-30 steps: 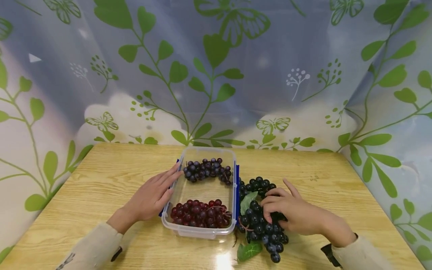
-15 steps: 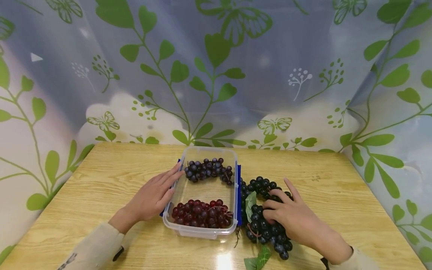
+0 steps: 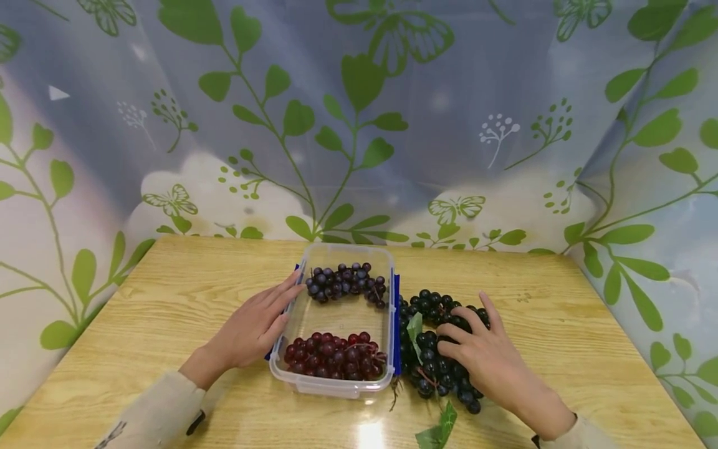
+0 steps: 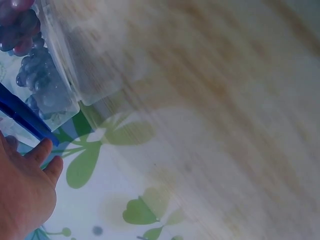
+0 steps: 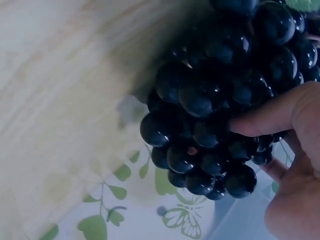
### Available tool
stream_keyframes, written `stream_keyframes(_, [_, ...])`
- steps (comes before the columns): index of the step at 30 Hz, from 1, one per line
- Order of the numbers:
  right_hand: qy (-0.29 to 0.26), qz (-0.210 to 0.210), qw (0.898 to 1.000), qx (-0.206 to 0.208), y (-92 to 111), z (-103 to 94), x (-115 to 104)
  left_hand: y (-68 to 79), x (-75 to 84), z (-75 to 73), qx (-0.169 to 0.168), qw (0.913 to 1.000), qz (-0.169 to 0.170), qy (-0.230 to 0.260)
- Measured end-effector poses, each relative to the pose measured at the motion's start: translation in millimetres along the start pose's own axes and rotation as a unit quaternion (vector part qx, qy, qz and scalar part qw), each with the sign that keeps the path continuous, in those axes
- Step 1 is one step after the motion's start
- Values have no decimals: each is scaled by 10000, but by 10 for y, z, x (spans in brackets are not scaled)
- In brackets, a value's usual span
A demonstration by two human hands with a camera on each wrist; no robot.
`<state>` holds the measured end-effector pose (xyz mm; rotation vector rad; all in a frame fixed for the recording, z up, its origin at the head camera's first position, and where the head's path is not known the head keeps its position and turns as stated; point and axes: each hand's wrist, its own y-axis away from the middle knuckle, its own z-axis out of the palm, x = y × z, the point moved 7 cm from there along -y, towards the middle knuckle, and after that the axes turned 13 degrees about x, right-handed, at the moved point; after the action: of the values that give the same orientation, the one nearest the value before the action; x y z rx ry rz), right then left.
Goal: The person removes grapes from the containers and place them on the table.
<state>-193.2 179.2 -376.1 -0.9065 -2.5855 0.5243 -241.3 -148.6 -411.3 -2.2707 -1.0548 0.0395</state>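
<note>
My left hand [image 3: 249,327] lies with straight fingers along the left side of a clear plastic food box [image 3: 325,385]. In the left wrist view its fingertips are by the box's blue clip [image 4: 25,116]. Inside the box a bunch of dark purple grapes [image 3: 342,284] lies at the back and a bunch of red grapes [image 3: 331,357] at the front. Right of the box, my right hand [image 3: 496,358] grips a large bunch of black grapes [image 3: 434,365] from above. Its thumb presses into the grapes in the right wrist view, with fingers partly hidden behind them.
A green leaf [image 3: 415,333] shows among the black grapes, and another leaf [image 3: 439,430] hangs toward the front. The box's right blue clip [image 3: 397,324] stands close against the bunch. A patterned curtain [image 3: 359,156] rises behind the wooden table [image 3: 185,274].
My right hand has shifted slightly right and spread over the black grapes; the bunch and its front leaf have moved a little right. The left hand and box stay put.
</note>
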Motion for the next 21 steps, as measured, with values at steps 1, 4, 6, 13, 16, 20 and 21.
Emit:
stream_keyframes(1, [3,28,10000,-4,11,10,1,2,3,1,4,10000,2,-5])
stream_keyframes(4, [-61,82,9999,-49,47,37,-1,2,12,1,27,10000,3,-25])
stream_keyframes(6, [-130,105,9998,-119,73,53,1,1,21,1,46,10000,2,-11])
stream_keyframes(13, [-438,84,9988,-210,119,31,52,-7,19,9,25,10000,20,-36])
stream_keyframes(16, [-819,53,9965,-144,124,-27,77,-3,19,6,57,10000,1,-21])
stream_keyframes(20, [-1550,158,9875,-243,110,-117,134,4,10,-4,98,9999,-64,10])
stream_keyframes(21, [-1767,231,9834,-331,107,-134,155,6,10,-7,117,9999,-53,-12])
